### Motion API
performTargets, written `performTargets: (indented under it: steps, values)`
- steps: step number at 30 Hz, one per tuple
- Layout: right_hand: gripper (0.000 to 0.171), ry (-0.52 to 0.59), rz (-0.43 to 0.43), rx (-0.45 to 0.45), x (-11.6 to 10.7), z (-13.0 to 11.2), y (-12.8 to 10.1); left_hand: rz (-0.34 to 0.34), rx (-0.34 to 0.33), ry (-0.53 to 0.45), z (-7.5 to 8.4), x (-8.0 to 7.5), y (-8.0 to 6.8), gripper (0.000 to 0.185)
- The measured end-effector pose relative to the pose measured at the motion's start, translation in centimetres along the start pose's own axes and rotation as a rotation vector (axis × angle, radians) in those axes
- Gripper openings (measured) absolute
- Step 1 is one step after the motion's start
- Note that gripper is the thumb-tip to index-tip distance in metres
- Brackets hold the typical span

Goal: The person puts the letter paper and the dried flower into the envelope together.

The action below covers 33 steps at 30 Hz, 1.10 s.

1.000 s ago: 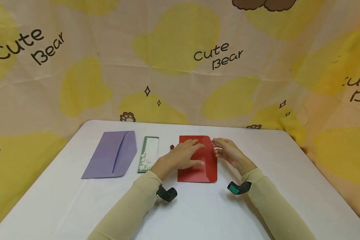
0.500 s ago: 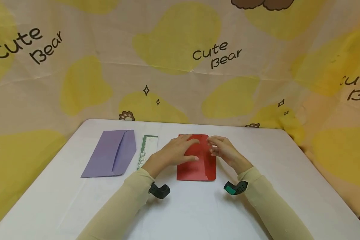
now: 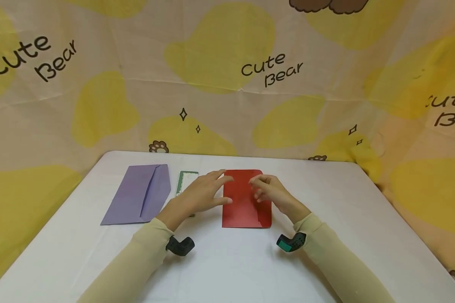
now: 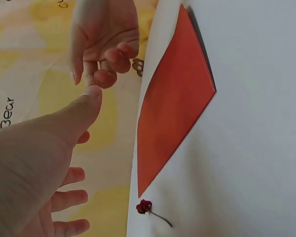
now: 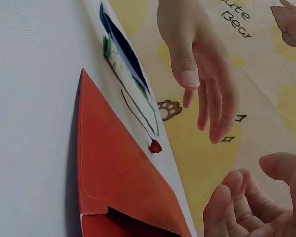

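Red envelope (image 3: 245, 198) lies flat on the white table (image 3: 231, 269), just right of the frame's centre in the head view, its long side running away from the person. The left hand (image 3: 201, 194) hovers at the envelope's left edge with fingers spread and nearly straight, holding nothing; the left wrist view shows the hand (image 4: 34, 168) raised clear of the table, thumb pointing toward the other hand. The right hand (image 3: 267, 191) sits over the envelope's upper right part, fingers loosely curled inward and gripping nothing; the right wrist view shows those fingers (image 5: 237, 202) bent in the air above the envelope (image 5: 118, 173), whose flap end gapes slightly at the lower edge of that frame. The two hands are close together but not touching.

A small dried red flower on a thin stem (image 4: 145, 207) lies on the table just beside the envelope's left edge. Left of it, partly hidden behind the left hand, lies a narrow green-bordered card (image 3: 186, 182). Farther left is a purple envelope (image 3: 138, 193), flat, flap side up. A yellow and cream cloth printed "Cute Bear" (image 3: 227, 75) fills the upper part of the frame.
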State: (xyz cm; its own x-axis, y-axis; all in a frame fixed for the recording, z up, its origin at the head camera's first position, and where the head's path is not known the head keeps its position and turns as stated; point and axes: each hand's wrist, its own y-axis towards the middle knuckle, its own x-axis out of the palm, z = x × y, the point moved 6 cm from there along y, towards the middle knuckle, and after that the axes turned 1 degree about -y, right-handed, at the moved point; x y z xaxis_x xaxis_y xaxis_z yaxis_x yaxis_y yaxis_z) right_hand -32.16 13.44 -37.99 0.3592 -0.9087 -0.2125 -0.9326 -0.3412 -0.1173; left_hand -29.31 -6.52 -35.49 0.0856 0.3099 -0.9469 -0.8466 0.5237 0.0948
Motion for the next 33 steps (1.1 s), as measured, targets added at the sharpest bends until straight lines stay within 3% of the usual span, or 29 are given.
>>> performTargets:
  steps: [10, 15, 26, 33]
  values:
    - [0.04, -0.14, -0.038, -0.062, 1.5, -0.5, -0.3, 0.043, 0.019, 0.021, -1.3, -0.3, -1.1, 0.063]
    - [0.037, -0.167, -0.056, -0.104, 2.1, -0.7, -0.4, 0.062, 0.033, 0.049, -1.9, -0.7, -1.7, 0.058]
    - [0.031, -0.201, -0.087, -0.195, 3.6, -1.4, -0.4, 0.052, -0.021, 0.054, -4.6, -1.6, -3.7, 0.055]
    - [0.029, -0.195, -0.089, -0.193, 4.9, -1.4, -0.3, 0.081, -0.024, 0.016, -5.8, -2.3, -5.4, 0.054]
